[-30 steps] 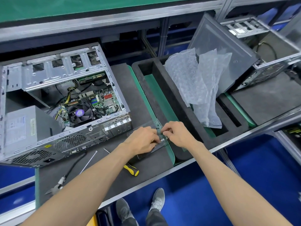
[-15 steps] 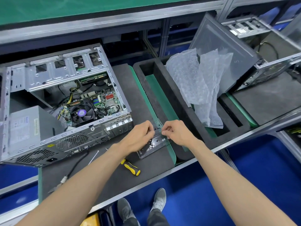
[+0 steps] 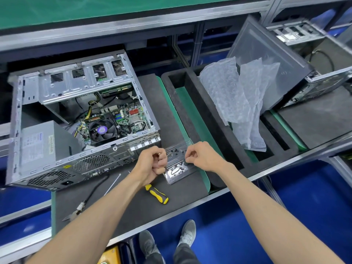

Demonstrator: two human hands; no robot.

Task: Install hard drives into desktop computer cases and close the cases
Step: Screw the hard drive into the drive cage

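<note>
Both hands are down at a clear plastic bag [image 3: 178,161] of small screws sitting on the dark mat just right of the open computer case [image 3: 82,122] — left hand [image 3: 152,165] is curled tight with something small pinched in its fingers, right hand [image 3: 202,157] pinches the bag's edge. Yellow-handled screwdriver [image 3: 157,194] lies near the left wrist. No hard drive visible from here.
</note>
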